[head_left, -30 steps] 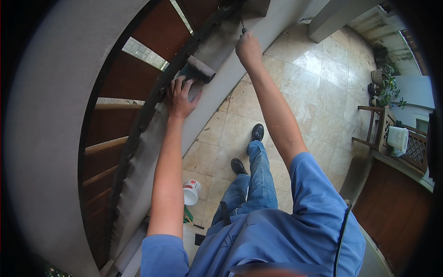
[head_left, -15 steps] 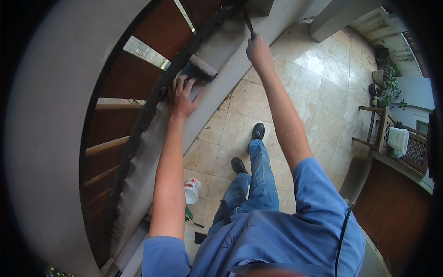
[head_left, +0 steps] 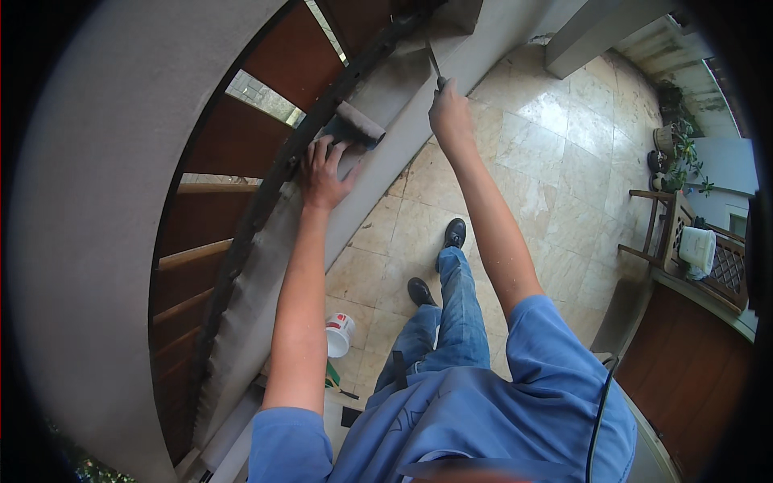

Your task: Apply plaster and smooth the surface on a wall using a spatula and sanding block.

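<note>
My right hand [head_left: 451, 113] grips a thin, dark-handled tool [head_left: 433, 60], its narrow end pointing up along the pale wall ledge [head_left: 394, 97]. My left hand [head_left: 326, 169] rests with spread, slightly bent fingers at the ledge, beside the dark frame of a gate with brown slats [head_left: 287, 56]. Just beyond those fingertips lies a dingy pale roller sleeve [head_left: 362, 121] with a dark teal piece [head_left: 345, 131] under it, which the fingertips appear to touch. Whether the fingers grip that piece is hard to make out.
Marble floor tiles [head_left: 531, 185] run below, where my shoes stand. A white bucket [head_left: 340, 338] and green-handled tool [head_left: 332, 374] are at lower left. A square pillar [head_left: 588, 32] stands at top right; potted plants [head_left: 684, 157] and a wooden bench [head_left: 660, 233] with a white container [head_left: 696, 251] line the right.
My right hand has moved right and down with the tool. My left hand stays by the roller sleeve, with the whole view shifted slightly.
</note>
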The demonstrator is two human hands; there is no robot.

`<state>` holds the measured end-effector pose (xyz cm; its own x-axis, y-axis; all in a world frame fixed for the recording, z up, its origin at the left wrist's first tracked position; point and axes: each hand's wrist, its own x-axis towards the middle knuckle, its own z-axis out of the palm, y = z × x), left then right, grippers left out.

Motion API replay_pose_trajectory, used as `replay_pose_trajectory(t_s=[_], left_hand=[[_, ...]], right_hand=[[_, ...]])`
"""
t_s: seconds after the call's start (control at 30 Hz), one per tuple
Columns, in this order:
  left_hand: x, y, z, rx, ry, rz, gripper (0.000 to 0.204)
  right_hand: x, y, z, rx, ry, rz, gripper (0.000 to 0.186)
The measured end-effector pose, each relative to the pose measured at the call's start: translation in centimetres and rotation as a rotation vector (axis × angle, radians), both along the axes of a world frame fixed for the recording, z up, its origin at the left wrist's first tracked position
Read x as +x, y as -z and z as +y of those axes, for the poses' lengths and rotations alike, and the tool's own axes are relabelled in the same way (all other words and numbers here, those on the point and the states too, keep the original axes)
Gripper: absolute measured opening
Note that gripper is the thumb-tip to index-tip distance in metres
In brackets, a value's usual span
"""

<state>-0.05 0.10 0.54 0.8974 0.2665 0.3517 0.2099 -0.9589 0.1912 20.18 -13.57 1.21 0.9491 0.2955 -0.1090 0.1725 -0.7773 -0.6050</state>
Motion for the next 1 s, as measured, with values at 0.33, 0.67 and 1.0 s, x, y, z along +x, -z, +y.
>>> replay_pose_trajectory(t_s=[0.33, 0.67, 1.0], left_hand=[[0.5, 0.1, 0.4, -0.008, -0.004, 0.010, 0.040], [0.5, 0.4, -0.3, -0.011, -0.010, 0.024, 0.040], [1.5, 0.2, -0.8, 0.023, 0.002, 0.019, 0.041]], right_hand=[[1.5, -1.2, -0.2, -0.049, 0.008, -0.026, 0.020], [3.6, -1.1, -2.2, -0.050, -0.033, -0.005, 0.024], [7.0, 1.3, 0.5, 0.074, -0.114, -0.109, 0.024]])
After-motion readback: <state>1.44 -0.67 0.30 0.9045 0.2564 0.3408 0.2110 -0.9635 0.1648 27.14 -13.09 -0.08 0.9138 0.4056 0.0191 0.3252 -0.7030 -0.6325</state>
